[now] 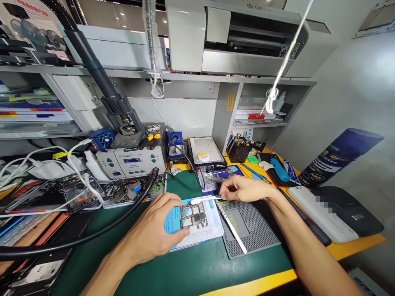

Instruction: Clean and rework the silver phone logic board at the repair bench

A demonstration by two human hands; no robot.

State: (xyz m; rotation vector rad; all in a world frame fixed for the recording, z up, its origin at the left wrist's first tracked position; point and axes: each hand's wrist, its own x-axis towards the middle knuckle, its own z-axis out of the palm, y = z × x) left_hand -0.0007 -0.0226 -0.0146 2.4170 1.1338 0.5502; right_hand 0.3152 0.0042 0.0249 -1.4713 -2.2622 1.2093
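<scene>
My left hand (157, 230) grips a phone circuit board (194, 216) by its left side, with the thumb at the near edge and the fingers along the far edge. The board lies over a blue and white box-like pad (212, 230). Just beyond the board, my right hand (239, 189) pinches a slim stick with a fat white end, which looks like a cotton swab (200, 200). Its white end points left, close to the board's far edge. Near the right hand, a white strip-like tool (233, 230) rests on a grey perforated mat (259, 238).
A soldering station (175, 148) and a grey hot-air unit (132, 160) stand behind. A black hose (123, 224) crosses the left side. A spray can (336, 156), a white phone-like slab (321, 211) and a pen basket (239, 152) are at right. A white cord (288, 53) hangs above.
</scene>
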